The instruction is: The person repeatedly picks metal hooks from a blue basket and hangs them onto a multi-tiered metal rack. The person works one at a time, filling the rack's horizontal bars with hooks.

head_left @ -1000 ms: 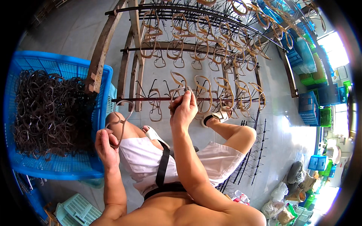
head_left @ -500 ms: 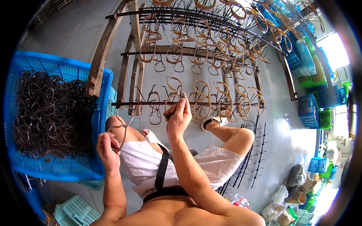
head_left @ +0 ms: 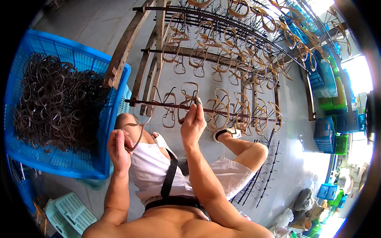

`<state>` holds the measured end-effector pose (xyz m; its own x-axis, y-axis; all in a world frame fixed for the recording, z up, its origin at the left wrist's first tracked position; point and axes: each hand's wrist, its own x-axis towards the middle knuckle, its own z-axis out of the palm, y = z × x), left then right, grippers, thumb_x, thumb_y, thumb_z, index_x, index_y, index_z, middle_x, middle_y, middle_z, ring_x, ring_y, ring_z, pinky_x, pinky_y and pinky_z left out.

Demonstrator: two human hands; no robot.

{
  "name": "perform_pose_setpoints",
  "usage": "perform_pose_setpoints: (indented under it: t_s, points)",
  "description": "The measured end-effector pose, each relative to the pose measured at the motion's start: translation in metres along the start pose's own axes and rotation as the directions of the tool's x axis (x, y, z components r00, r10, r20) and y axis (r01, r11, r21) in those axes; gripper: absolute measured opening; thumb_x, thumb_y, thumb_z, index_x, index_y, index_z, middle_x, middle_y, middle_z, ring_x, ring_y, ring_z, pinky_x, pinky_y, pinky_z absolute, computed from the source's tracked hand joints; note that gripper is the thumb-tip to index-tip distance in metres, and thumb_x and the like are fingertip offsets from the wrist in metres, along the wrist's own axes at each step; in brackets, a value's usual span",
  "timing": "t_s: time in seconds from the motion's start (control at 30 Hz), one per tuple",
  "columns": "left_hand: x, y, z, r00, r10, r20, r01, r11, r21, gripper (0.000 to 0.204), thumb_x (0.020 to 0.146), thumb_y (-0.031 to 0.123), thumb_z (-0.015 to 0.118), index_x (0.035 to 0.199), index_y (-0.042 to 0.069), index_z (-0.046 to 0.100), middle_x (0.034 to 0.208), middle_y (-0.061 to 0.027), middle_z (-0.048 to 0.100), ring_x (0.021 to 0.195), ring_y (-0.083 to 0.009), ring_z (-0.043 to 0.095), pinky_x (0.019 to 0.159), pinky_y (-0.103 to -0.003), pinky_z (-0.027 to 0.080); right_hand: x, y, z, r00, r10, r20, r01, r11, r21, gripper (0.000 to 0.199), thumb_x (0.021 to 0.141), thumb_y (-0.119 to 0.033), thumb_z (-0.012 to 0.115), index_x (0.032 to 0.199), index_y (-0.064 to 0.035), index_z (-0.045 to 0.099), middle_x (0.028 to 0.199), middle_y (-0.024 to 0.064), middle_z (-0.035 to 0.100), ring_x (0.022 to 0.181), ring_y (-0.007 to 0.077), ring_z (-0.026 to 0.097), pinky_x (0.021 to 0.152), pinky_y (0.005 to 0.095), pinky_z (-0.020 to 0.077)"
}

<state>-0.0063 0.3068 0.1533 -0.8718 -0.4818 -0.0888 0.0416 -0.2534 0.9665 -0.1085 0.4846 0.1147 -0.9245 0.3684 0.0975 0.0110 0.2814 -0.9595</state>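
Observation:
My left hand (head_left: 120, 146) is closed on a brown, figure-eight eyeglass frame (head_left: 151, 115), which stands up from my fingers beside the rod's left end. My right hand (head_left: 193, 125) is at the dark red rod (head_left: 156, 104) of the rack, thumb and fingers pinched at the right edge of a tan eyeglass frame (head_left: 189, 83) on it. A small greyish tip shows at those fingers; what it is I cannot make out. Several similar tan frames (head_left: 221, 109) hang along the rod to the right, on thin black wire hooks.
On the left, a blue plastic basket (head_left: 115, 93) holds a heap of dark eyeglass frames (head_left: 55, 99). A wooden rack (head_left: 129, 47) with more hung frames rises ahead. Hooked black rods (head_left: 271, 174) lie on the floor to the right. A pale green crate (head_left: 71, 212) stands at lower left.
The whole view has shifted and tilted, so basket and rack sit differently in it. My left hand, still holding its frame, is slightly higher in view; my right hand stays at the rod.

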Motion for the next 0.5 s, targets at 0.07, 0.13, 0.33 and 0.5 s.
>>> perform_pose_setpoints:
  t_s: [0.07, 0.13, 0.33, 0.5]
  points:
    - [-0.002, 0.001, 0.000, 1.000, -0.007, 0.015, 0.007, 1.000, -0.007, 0.022, 0.095, 0.025, 0.047, 0.081, 0.009, 0.052, 0.055, 0.0016, 0.047, 0.044, -0.0036, 0.040, 0.039, -0.017, 0.027, 0.001, 0.002, 0.000, 1.000, -0.015, -0.020, 0.016, 1.000, 0.012, 0.027, 0.097, -0.020, 0.044, 0.080, -0.0002, 0.050, 0.048, 0.0017, 0.042, 0.042, 0.0080, 0.042, 0.039, 0.0268, 0.0414]
    - [-0.003, -0.006, -0.003, 0.997, 0.045, 0.058, -0.047, 0.998, 0.036, 0.019, 0.095, 0.022, 0.047, 0.083, 0.008, 0.051, 0.058, 0.0006, 0.049, 0.048, -0.0042, 0.042, 0.043, -0.017, 0.031, 0.004, -0.004, -0.002, 0.999, 0.027, -0.016, -0.027, 0.999, 0.043, 0.027, 0.097, -0.021, 0.043, 0.081, -0.0010, 0.050, 0.049, 0.0010, 0.044, 0.042, 0.0085, 0.044, 0.039, 0.0260, 0.0418]
    - [-0.015, -0.007, 0.009, 0.951, 0.006, 0.309, 0.060, 0.977, -0.204, 0.008, 0.094, 0.013, 0.049, 0.100, 0.007, 0.049, 0.066, -0.0042, 0.052, 0.057, -0.0112, 0.049, 0.052, -0.025, 0.041, -0.006, 0.007, -0.018, 0.946, 0.231, 0.228, -0.317, 0.807, 0.498, 0.027, 0.098, -0.029, 0.040, 0.097, -0.0035, 0.049, 0.068, 0.0034, 0.055, 0.058, 0.0141, 0.057, 0.050, 0.0246, 0.0457]
    - [-0.024, -0.026, 0.005, 0.820, -0.157, 0.550, 0.419, 0.819, -0.391, 0.017, 0.090, 0.013, 0.057, 0.105, 0.007, 0.056, 0.062, -0.0051, 0.053, 0.042, -0.0084, 0.042, 0.036, -0.020, 0.034, -0.039, 0.026, -0.054, 0.838, 0.432, 0.334, -0.536, 0.532, 0.656, 0.030, 0.096, -0.034, 0.046, 0.110, -0.0081, 0.047, 0.093, 0.0054, 0.057, 0.087, 0.0171, 0.058, 0.072, 0.0318, 0.0480]
